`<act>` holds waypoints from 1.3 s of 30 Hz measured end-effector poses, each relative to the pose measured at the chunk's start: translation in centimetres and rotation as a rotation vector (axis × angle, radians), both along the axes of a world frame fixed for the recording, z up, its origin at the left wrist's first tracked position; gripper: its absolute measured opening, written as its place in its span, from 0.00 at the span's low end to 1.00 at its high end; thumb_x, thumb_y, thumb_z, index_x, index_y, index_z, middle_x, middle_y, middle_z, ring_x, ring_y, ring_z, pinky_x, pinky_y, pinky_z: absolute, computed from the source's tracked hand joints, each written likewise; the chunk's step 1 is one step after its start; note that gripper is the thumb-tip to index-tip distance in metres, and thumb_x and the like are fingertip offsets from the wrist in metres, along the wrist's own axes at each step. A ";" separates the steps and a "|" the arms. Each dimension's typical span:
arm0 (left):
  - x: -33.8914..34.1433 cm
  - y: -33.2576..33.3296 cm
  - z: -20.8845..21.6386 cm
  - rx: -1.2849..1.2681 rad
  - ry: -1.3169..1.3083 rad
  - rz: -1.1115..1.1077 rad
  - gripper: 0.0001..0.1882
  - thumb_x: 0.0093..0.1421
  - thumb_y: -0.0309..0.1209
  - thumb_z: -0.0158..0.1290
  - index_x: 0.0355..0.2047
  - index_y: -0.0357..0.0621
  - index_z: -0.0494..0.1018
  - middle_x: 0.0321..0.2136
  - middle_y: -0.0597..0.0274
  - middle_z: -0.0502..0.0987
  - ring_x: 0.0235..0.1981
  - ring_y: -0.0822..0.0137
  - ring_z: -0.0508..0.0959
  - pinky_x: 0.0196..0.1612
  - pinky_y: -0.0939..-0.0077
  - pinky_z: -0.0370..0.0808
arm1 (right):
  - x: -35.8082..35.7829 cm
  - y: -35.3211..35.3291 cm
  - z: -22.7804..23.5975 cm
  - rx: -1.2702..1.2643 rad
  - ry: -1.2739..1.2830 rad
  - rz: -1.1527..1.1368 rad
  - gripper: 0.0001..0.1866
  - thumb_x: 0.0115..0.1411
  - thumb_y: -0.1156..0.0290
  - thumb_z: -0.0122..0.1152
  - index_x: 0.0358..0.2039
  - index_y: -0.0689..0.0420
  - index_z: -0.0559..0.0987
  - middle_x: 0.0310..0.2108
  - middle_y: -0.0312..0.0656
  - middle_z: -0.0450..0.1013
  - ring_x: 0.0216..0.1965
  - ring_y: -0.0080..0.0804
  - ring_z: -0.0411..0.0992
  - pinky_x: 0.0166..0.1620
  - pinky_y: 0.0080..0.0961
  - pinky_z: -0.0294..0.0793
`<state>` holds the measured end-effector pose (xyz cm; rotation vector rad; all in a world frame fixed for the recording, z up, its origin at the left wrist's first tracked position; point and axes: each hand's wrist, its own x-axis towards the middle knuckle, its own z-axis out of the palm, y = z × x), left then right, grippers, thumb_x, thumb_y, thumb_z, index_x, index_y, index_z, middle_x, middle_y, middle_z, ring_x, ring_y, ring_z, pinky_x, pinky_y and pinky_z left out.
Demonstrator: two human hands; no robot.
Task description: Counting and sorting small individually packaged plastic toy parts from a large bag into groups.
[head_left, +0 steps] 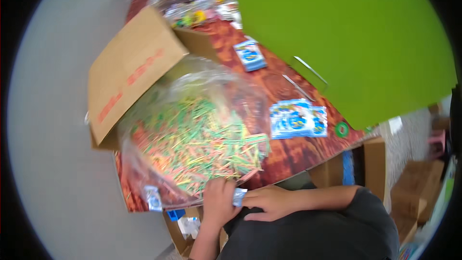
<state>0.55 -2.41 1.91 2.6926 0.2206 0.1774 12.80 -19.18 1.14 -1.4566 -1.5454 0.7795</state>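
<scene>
Multicoloured thin sticks (207, 139) in green, yellow, pink and orange lie heaped in a large clear plastic bag (250, 103) spilling from a cardboard box. At the table's near edge, my left hand (219, 202) rests by the lower side of the heap with its fingers curled. What those fingers hold, if anything, is hidden. A small blue-and-white packet (239, 196) stands between my two hands. My right hand (269, 203) reaches in from the right, its fingertips closed on the packet's right side.
The tipped cardboard box (137, 70) stands at the left. Blue-and-white packets (293, 119) lie right of the heap, a packet stack (250, 55) farther back, a lone packet (153, 198) near left. Two metal strips (299, 88), a green ring (341, 130) and a green board (346, 38) lie right.
</scene>
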 end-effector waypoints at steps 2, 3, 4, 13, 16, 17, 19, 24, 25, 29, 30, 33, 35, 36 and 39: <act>0.1 -0.3 -0.3 0.006 -0.017 0.032 0.24 0.41 0.36 0.62 0.40 0.43 0.71 0.33 0.54 0.69 0.39 0.52 0.71 0.44 0.56 0.67 | 0.5 0.7 -0.3 -0.204 0.198 0.150 0.15 0.62 0.57 0.60 0.39 0.57 0.75 0.40 0.43 0.72 0.39 0.43 0.71 0.43 0.36 0.72; 0.3 -0.5 -0.4 0.013 -0.041 0.024 0.23 0.41 0.36 0.63 0.38 0.44 0.70 0.32 0.55 0.68 0.38 0.52 0.71 0.44 0.57 0.67 | 0.5 0.9 -1.0 -0.134 0.116 0.129 0.16 0.62 0.57 0.60 0.40 0.57 0.75 0.39 0.43 0.72 0.40 0.44 0.71 0.44 0.39 0.71; 0.3 -0.5 -0.4 0.019 -0.065 0.012 0.22 0.41 0.36 0.63 0.36 0.44 0.69 0.31 0.55 0.68 0.38 0.52 0.72 0.43 0.58 0.66 | 0.4 1.2 -1.5 -0.062 0.038 0.104 0.17 0.62 0.56 0.59 0.40 0.58 0.74 0.38 0.44 0.71 0.42 0.46 0.72 0.46 0.42 0.71; -1.8 1.2 -0.7 0.157 -0.153 0.139 0.13 0.46 0.28 0.59 0.32 0.46 0.70 0.29 0.63 0.72 0.35 0.61 0.75 0.48 0.59 0.69 | 0.1 3.1 -0.9 0.044 -0.473 0.006 0.20 0.59 0.54 0.63 0.42 0.58 0.77 0.36 0.42 0.75 0.42 0.43 0.72 0.51 0.39 0.69; -1.6 1.5 -1.1 0.181 -0.269 0.051 0.08 0.48 0.28 0.57 0.30 0.45 0.71 0.29 0.64 0.73 0.34 0.63 0.76 0.48 0.61 0.71 | 0.0 3.4 -1.5 0.136 -0.199 -0.017 0.21 0.59 0.55 0.63 0.44 0.58 0.75 0.35 0.42 0.73 0.41 0.45 0.71 0.46 0.39 0.70; -1.5 1.4 -1.2 0.172 -0.311 0.044 0.11 0.44 0.27 0.58 0.30 0.45 0.73 0.29 0.64 0.75 0.33 0.63 0.76 0.47 0.62 0.72 | 0.3 3.6 -1.5 0.039 -0.093 0.068 0.21 0.58 0.54 0.64 0.43 0.58 0.75 0.34 0.43 0.73 0.40 0.45 0.72 0.45 0.39 0.71; -1.6 1.2 -1.5 0.164 -0.356 0.044 0.13 0.41 0.26 0.59 0.31 0.44 0.74 0.29 0.64 0.76 0.32 0.64 0.77 0.46 0.63 0.72 | 0.3 3.8 -1.4 -0.059 0.008 0.158 0.22 0.58 0.54 0.64 0.42 0.59 0.75 0.34 0.43 0.73 0.39 0.46 0.73 0.44 0.40 0.72; -1.9 0.6 -2.8 0.114 -0.261 -0.039 0.12 0.45 0.28 0.57 0.33 0.43 0.75 0.29 0.65 0.77 0.32 0.65 0.77 0.47 0.65 0.72 | -0.3 4.2 -1.4 -0.293 -0.037 0.181 0.22 0.58 0.52 0.63 0.39 0.59 0.76 0.33 0.45 0.74 0.30 0.44 0.75 0.33 0.39 0.74; -1.8 0.6 -3.0 0.121 -0.262 -0.031 0.12 0.45 0.28 0.57 0.33 0.43 0.75 0.29 0.65 0.77 0.32 0.65 0.77 0.47 0.65 0.72 | -0.6 4.2 -1.6 -0.287 -0.040 0.189 0.22 0.58 0.52 0.63 0.39 0.59 0.76 0.33 0.45 0.74 0.30 0.44 0.75 0.33 0.39 0.74; -2.0 1.0 -2.7 0.123 -0.261 -0.002 0.14 0.45 0.27 0.59 0.35 0.44 0.75 0.32 0.65 0.77 0.37 0.64 0.78 0.51 0.62 0.71 | -0.8 3.5 -1.2 -0.217 -0.333 0.028 0.24 0.58 0.48 0.63 0.37 0.59 0.76 0.32 0.46 0.74 0.28 0.45 0.75 0.31 0.38 0.74; -2.0 1.3 -2.4 0.142 -0.263 0.032 0.15 0.45 0.27 0.60 0.36 0.44 0.75 0.34 0.64 0.78 0.39 0.63 0.78 0.52 0.60 0.71 | -0.4 3.4 -1.0 -0.174 -0.289 -0.008 0.24 0.58 0.48 0.63 0.37 0.59 0.76 0.32 0.46 0.74 0.29 0.45 0.75 0.32 0.39 0.74; -2.4 1.4 -2.1 0.131 -0.287 0.051 0.19 0.45 0.26 0.62 0.40 0.45 0.76 0.39 0.64 0.78 0.45 0.62 0.78 0.56 0.56 0.68 | 0.3 3.2 -1.0 -0.341 -0.123 0.071 0.24 0.59 0.49 0.63 0.38 0.60 0.75 0.33 0.47 0.74 0.31 0.47 0.75 0.34 0.40 0.75; -2.5 0.9 -2.5 0.068 -0.303 0.022 0.20 0.44 0.26 0.62 0.41 0.45 0.76 0.40 0.64 0.78 0.46 0.62 0.77 0.57 0.55 0.67 | 0.2 3.6 -1.6 -0.257 -0.109 0.099 0.23 0.58 0.50 0.64 0.40 0.60 0.76 0.32 0.46 0.75 0.29 0.44 0.76 0.32 0.37 0.75; -2.5 0.8 -2.7 0.007 -0.318 -0.010 0.21 0.44 0.26 0.62 0.43 0.46 0.76 0.41 0.64 0.78 0.47 0.63 0.77 0.58 0.54 0.66 | 0.1 3.8 -1.9 -0.171 -0.094 0.126 0.23 0.57 0.52 0.66 0.41 0.59 0.76 0.32 0.44 0.75 0.27 0.41 0.76 0.31 0.34 0.76; -2.7 0.8 -3.4 0.060 -0.299 0.017 0.23 0.44 0.27 0.62 0.44 0.47 0.76 0.41 0.65 0.78 0.48 0.63 0.76 0.59 0.53 0.65 | -0.3 4.4 -2.3 0.090 -0.183 0.056 0.24 0.57 0.52 0.66 0.42 0.60 0.76 0.34 0.44 0.75 0.28 0.38 0.77 0.31 0.32 0.76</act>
